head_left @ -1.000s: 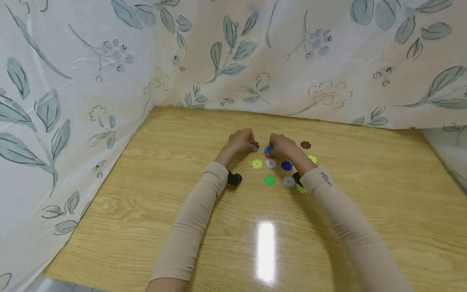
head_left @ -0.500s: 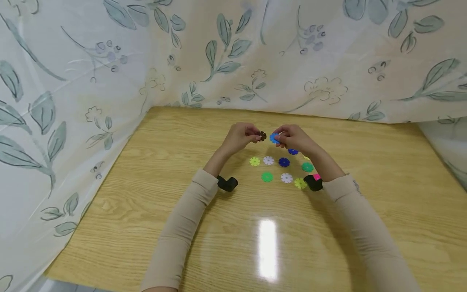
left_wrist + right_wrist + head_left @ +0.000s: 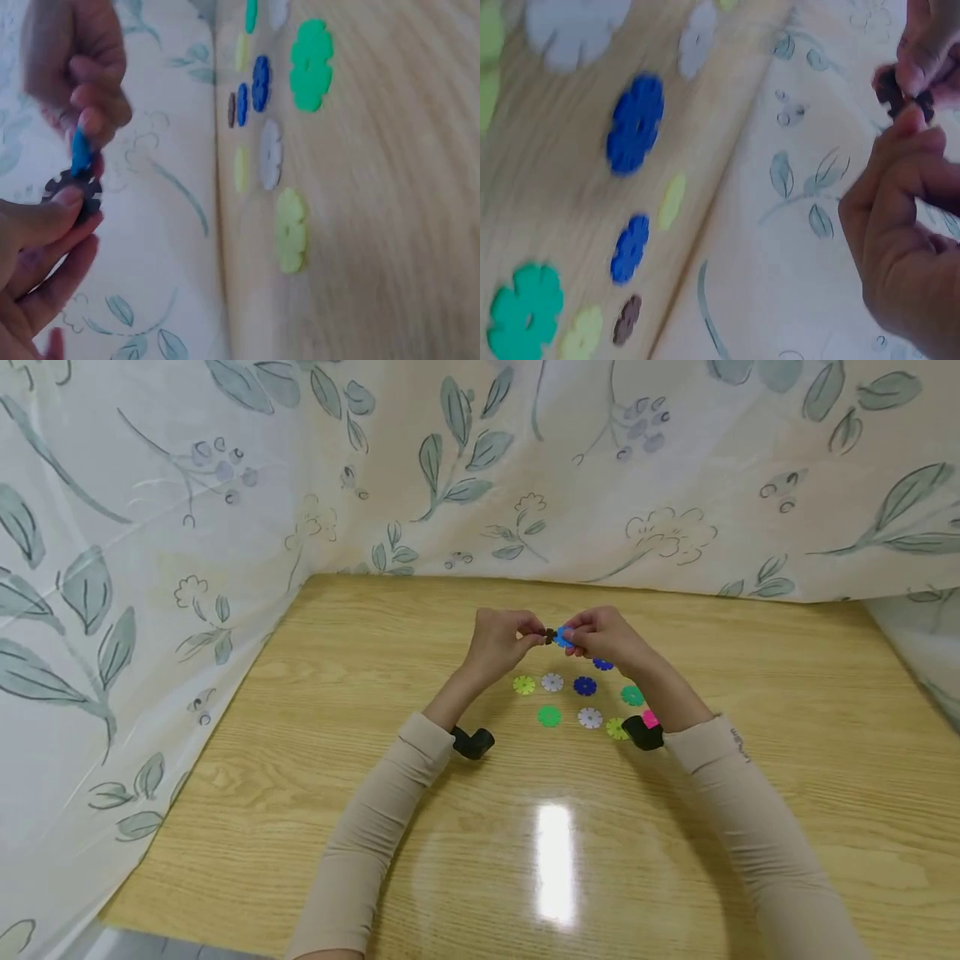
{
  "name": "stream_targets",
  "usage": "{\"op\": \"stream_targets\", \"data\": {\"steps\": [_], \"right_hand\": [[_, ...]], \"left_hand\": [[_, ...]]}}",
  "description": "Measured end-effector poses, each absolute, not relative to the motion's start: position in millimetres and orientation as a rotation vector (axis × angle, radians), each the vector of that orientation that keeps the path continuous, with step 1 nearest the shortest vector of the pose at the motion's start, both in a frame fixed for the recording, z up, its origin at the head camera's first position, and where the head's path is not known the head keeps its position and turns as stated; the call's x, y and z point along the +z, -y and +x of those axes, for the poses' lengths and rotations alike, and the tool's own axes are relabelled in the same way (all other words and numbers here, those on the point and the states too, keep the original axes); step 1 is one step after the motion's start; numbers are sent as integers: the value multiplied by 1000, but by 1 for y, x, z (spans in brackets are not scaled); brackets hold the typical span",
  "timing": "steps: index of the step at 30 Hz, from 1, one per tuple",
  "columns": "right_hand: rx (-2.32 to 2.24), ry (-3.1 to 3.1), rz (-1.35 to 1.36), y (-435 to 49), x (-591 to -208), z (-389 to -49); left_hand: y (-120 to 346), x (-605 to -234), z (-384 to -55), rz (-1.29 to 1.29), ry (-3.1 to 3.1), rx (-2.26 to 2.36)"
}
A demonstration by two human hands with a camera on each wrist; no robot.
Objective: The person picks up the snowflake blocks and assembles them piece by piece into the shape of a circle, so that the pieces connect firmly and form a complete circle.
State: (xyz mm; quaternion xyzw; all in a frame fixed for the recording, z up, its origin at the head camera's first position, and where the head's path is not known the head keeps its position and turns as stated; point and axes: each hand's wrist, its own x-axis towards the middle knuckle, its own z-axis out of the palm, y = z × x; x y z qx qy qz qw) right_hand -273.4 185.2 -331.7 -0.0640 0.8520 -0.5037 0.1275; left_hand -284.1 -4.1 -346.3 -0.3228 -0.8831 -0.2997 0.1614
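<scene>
Both hands are raised over the far half of the table, fingertips close together. With thumb and fingers my left hand (image 3: 495, 639) pinches a dark brown notched disc (image 3: 91, 196), a snowflake-shaped linking piece. My right hand (image 3: 611, 637) pinches a light blue notched disc (image 3: 561, 637). The two discs meet at their edges, the blue one turned at an angle to the brown in the left wrist view. From the right wrist, the blue disc is hidden behind the fingers. Whether their slots have locked, I cannot tell.
Loose notched discs lie flat below the hands: yellow (image 3: 523, 685), white (image 3: 552, 682), dark blue (image 3: 585, 686), green (image 3: 549, 717), pink (image 3: 650, 718) and brown (image 3: 628, 320) among them. A leaf-patterned cloth (image 3: 420, 468) hangs along the table's back and left edges.
Both hands have risen from near the table, each carrying its disc. The gap between the brown and blue discs has closed, and their edges now meet.
</scene>
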Motion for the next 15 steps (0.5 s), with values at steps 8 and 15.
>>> {"op": "stream_targets", "data": {"steps": [8,15], "right_hand": [[-1455,-2483,-154,-174,-322,-272],[-1403,-2481,-237,-174,-324,-275]], "left_hand": [[4,-346,-272,-889,2441,-691],[5,-350,-273,-907,2471,-711]]}}
